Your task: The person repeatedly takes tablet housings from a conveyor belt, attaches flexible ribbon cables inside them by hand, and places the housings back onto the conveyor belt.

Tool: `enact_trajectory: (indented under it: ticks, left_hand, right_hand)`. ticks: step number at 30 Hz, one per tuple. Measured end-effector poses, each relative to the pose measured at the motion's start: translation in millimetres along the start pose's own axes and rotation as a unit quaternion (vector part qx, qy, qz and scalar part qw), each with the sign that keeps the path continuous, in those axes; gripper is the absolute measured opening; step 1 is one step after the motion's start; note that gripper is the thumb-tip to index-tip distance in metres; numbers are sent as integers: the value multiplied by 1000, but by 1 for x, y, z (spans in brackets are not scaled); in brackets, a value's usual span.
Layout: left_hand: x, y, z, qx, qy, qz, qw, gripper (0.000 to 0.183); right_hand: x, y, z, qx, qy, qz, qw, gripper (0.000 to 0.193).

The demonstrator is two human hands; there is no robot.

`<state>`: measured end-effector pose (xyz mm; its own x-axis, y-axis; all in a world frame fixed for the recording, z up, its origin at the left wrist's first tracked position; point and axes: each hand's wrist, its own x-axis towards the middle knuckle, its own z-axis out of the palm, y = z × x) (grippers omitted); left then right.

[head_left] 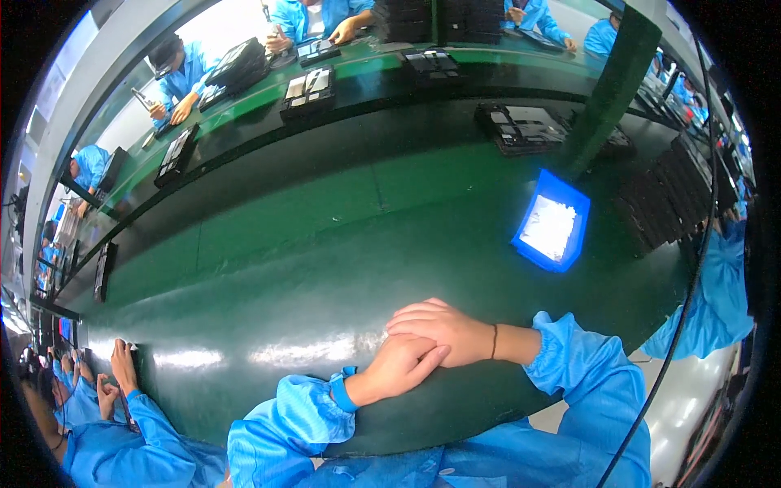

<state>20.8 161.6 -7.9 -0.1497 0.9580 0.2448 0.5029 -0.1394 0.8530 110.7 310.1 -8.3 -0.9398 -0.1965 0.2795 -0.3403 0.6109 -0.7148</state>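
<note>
Plainly, the right hand lies folded over the left hand at the near edge of the green table, both seemingly empty. Nearest is the blue tray, ahead and rightward, nearer the right hand.

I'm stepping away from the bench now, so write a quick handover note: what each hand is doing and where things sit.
Left hand: resting on the green bench, holding nothing, under the right hand.
Right hand: laid over the left, fingers flat, empty.
Nearest thing: a blue tray with a white sheet in it, ahead to the right, apart from both hands.
Black trays lie farther back.
Nothing in hand; the blue tray is untouched.
</note>
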Motion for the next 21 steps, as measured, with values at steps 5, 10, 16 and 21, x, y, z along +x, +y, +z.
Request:
enact_trajectory:
  ticks: [5, 10, 16, 21]
  left_hand:
    - [1, 3, -3, 1, 0, 2, 1000, 36]
    - [1, 2, 1, -13, -3, -1, 1000, 36]
    - [2, 1, 3, -10, 5, 0, 1000, 37]
    - [1, 1, 3, -9, 1, -5, 1000, 37]
  right_hand:
    - [1, -1, 0, 0, 1, -9, 1000, 44]
    - [-2, 1, 0, -11, -3, 9, 1000, 44]
    - [-2, 2, 0, -8, 1, 4, 1000, 44]
    - [-2, 0, -1, -9, 1, 5, 1000, 45]
